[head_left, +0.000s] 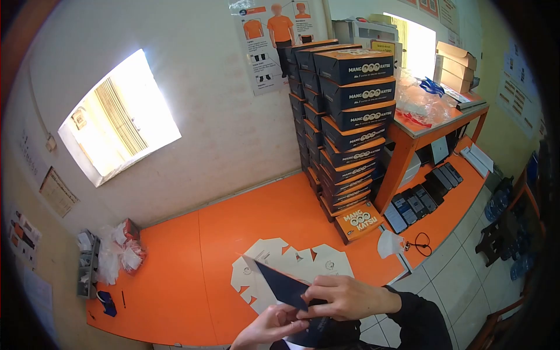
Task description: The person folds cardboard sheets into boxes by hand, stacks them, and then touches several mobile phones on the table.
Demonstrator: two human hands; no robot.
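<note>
Close to my body, both hands grip a partly folded dark blue cardboard box (pixel 279 283). My left hand (pixel 273 324) pinches its lower edge from the left, fingers curled. Over the top right part, my right hand (pixel 338 297) has its fingers bent and closed on the card. One panel of the box stands up at a slant, its pale inner side partly showing. Beneath it on the orange table lie flat box blanks (pixel 265 251), white side up, with cut notches and small printed marks. My forearms and the box hide part of them.
Tall stacks of folded boxes (pixel 364 93) stand against the wall, with one more box (pixel 359 221) at their foot. Several phones (pixel 414 201) line the right side beside a white face mask (pixel 389 244). Plastic bags (pixel 119 251), a grey organizer (pixel 87 268) and a tape dispenser (pixel 107 303) sit at left.
</note>
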